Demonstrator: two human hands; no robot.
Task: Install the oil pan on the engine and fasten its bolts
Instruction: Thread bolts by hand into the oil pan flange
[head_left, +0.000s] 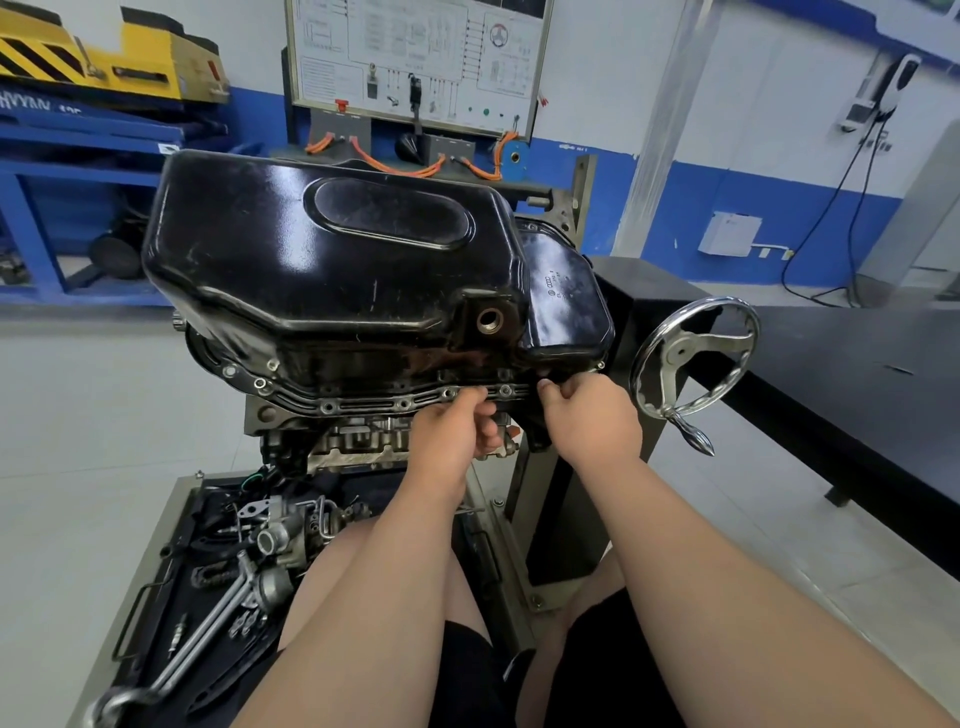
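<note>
Several loose metal engine parts lie in the shallow black tray low at your far left. Above it, the glossy black pressed-steel oil pan sits on the grey cast engine block, its flange lying along the block's near edge. Your left hand is at that flange, fingers curled with their tips on the rim and the thumb tucked below (whether it pinches anything cannot be told). Just beside it, your right hand curls against the flange under the pan's shallow end, thumb tip on the rim; its fingers are hidden, so its grip cannot be told either. Further right stands the shiny spoked steel handwheel, then the long black table.
</note>
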